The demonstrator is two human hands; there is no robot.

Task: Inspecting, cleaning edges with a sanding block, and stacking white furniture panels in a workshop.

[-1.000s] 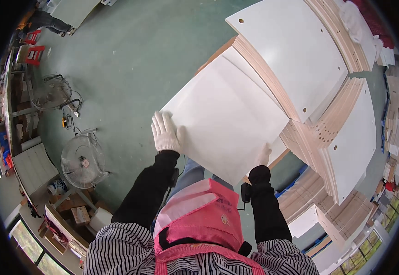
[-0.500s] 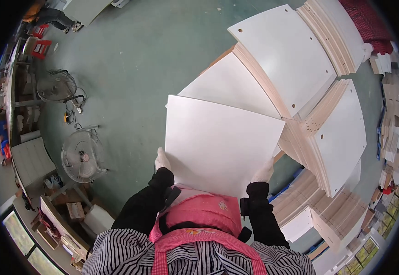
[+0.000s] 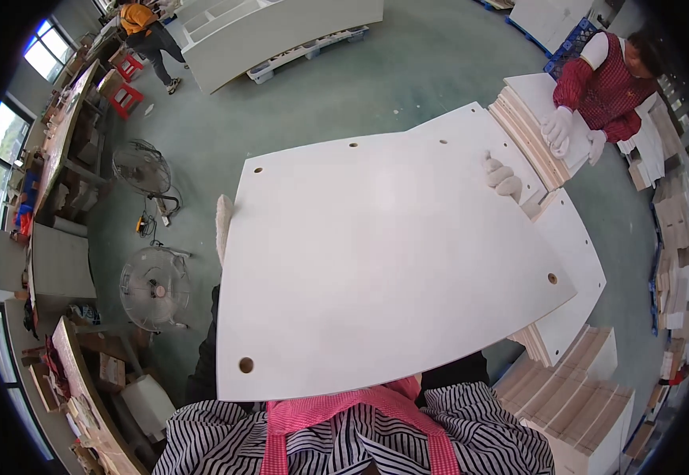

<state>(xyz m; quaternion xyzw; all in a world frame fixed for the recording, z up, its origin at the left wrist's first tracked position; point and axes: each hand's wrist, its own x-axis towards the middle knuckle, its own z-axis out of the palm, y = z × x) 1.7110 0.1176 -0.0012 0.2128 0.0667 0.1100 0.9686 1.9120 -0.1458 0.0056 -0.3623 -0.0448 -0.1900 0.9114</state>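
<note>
Filling the frame's centre, a white panel (image 3: 384,261) spans between the left hand (image 3: 223,226), gripping its left edge, and the right hand (image 3: 502,176), curled over its upper-right edge.

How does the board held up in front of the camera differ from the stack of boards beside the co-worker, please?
The held board looks single; the stack has several layers. The held board is raised in the left hand and right hand; the stack sits before the co-worker. The held board shows mainly its broad face; the stack also shows pale brown edges. Both have white faces.
</note>
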